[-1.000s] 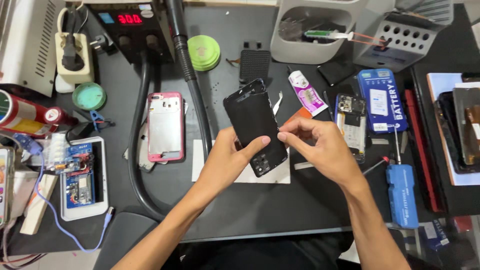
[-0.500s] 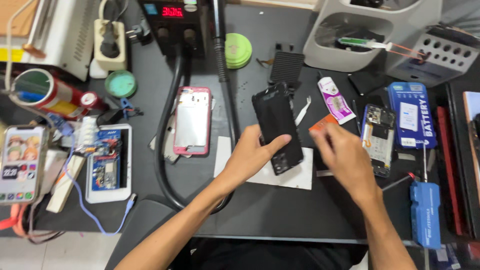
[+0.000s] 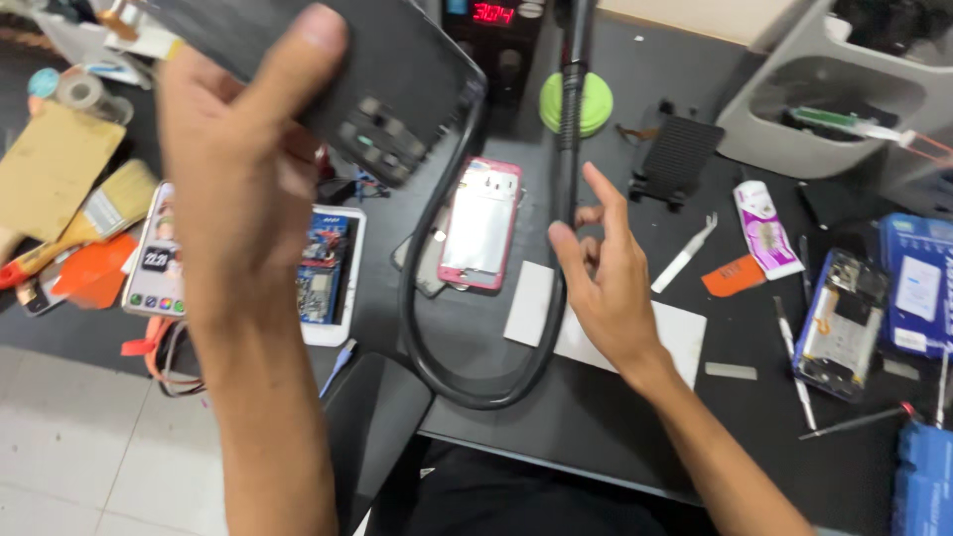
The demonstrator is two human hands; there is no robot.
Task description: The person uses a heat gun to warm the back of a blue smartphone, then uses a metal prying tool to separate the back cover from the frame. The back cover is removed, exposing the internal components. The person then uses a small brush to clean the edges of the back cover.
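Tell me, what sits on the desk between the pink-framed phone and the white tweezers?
In the head view, between the pink-framed phone and the white tweezers runs the thick black hose; the person's open right hand hovers there too.

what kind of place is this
Most likely a phone repair bench. An opened pink-framed phone and a stripped phone with bare circuit board lie on the dark table, beside white plastic tweezers, while the left hand lifts a black phone panel.

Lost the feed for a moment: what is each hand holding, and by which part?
Left hand grips the black phone panel by its lower edge, thumb on top. Right hand holds nothing.
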